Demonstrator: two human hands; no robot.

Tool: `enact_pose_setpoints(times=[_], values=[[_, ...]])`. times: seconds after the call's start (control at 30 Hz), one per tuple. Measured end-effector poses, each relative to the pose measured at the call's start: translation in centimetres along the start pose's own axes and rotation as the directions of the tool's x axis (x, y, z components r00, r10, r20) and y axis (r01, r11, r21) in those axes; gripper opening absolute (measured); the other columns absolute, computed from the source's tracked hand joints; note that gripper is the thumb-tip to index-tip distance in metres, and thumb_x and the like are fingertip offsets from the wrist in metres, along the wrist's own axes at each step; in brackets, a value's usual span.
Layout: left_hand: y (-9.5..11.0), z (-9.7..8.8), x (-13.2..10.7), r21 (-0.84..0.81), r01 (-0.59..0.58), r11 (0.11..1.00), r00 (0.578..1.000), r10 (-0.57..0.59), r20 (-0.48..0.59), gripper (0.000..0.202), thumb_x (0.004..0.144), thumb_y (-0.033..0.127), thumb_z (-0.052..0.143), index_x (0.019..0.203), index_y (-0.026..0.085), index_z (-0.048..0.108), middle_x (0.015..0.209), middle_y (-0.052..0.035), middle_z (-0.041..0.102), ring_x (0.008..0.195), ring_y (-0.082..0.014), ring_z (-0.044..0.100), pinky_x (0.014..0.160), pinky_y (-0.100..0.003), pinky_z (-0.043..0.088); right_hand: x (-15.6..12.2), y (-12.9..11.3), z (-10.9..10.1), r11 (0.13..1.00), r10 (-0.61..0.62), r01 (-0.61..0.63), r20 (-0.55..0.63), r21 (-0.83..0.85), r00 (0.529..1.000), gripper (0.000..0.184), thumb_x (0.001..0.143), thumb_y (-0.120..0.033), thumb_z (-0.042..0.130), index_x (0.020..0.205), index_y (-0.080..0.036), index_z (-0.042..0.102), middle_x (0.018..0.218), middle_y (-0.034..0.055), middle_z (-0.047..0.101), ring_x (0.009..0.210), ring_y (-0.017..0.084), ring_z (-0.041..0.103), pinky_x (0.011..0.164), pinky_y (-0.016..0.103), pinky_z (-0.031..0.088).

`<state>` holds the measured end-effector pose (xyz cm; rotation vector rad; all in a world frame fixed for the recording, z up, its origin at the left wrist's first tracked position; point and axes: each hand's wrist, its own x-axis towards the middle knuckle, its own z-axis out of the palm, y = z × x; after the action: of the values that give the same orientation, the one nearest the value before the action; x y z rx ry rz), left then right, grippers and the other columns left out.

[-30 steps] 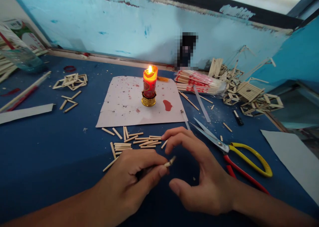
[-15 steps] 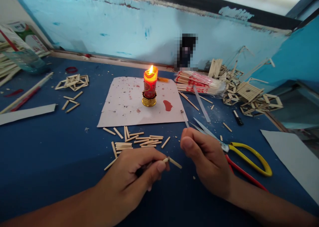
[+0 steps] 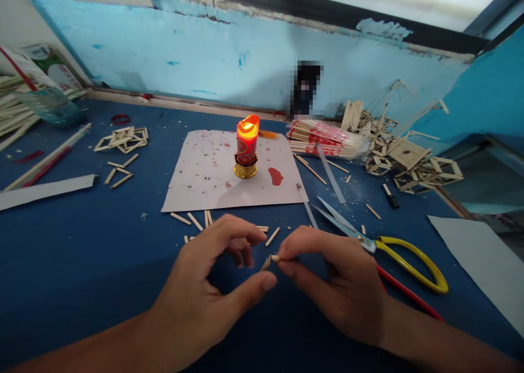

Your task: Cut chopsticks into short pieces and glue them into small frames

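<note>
Two short wooden sticks [image 3: 275, 258], joined at an angle with a dark spot at the joint, are pinched between the thumb and forefinger of my right hand [image 3: 341, 280]. My left hand [image 3: 204, 285] is open just to the left, its fingers apart and curved. Its thumb tip is close to the lower stick; I cannot tell whether it touches. Cut short sticks [image 3: 273, 236] lie on the blue table beyond my hands, partly hidden by the left one. A lit red candle [image 3: 247, 146] stands upright on a gold base on a white sheet [image 3: 196, 187].
Scissors [image 3: 370, 244] with yellow and red handles lie open beside my right hand. Behind are a translucent glue stick [image 3: 331, 173], packaged chopsticks [image 3: 323, 138] and stick frameworks [image 3: 409, 154]. At left are small stick shapes [image 3: 123, 138], a plastic cup [image 3: 51, 105] and a paper strip [image 3: 49, 191].
My left hand has let go of the joined sticks and opened. My right hand has moved left and now pinches them. The candle flame looks lower.
</note>
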<state>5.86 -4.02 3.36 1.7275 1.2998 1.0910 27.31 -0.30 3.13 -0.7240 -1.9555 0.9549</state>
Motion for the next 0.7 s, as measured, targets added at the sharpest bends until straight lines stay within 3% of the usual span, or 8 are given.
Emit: enact_pose_setpoints(times=[0.13,0.53,0.7], values=[[-0.16,-0.48,0.24,0.051,-0.151,0.987,0.987,0.154,-0.052,0.024,0.084,0.021,0.084,0.103,0.033,0.074,0.097,0.0027,0.072,0.085,-0.0141,0.070,0.073,-0.022,0.056,-0.15,0.00,-0.06,0.996,-0.085,0.085,0.027,0.003,0.996,0.017,0.092,-0.005,0.068,0.101,-0.019,0.069,0.089,0.0038,0.075,0.081,0.015,0.072,0.075,0.025,0.059],[-0.01,-0.70,0.62,0.031,-0.151,0.988,0.988,0.151,-0.011,0.020,0.083,0.015,0.085,0.091,0.032,0.080,0.085,0.0086,0.076,0.071,-0.0064,0.070,0.067,-0.013,0.054,-0.03,0.00,-0.13,0.992,-0.118,0.120,0.080,-0.023,0.990,0.014,0.094,-0.006,0.065,0.101,-0.018,0.069,0.087,0.0063,0.076,0.076,0.016,0.072,0.071,0.026,0.058],[0.42,-0.91,0.89,-0.035,-0.096,0.995,0.995,0.096,0.010,0.020,0.079,0.013,0.087,0.085,0.030,0.081,0.083,0.0075,0.078,0.072,-0.0086,0.072,0.068,-0.015,0.056,0.08,-0.18,-0.18,0.993,-0.116,0.119,0.101,-0.023,0.988,0.015,0.095,-0.007,0.064,0.102,-0.020,0.069,0.086,0.0056,0.077,0.075,0.015,0.073,0.069,0.025,0.059]])
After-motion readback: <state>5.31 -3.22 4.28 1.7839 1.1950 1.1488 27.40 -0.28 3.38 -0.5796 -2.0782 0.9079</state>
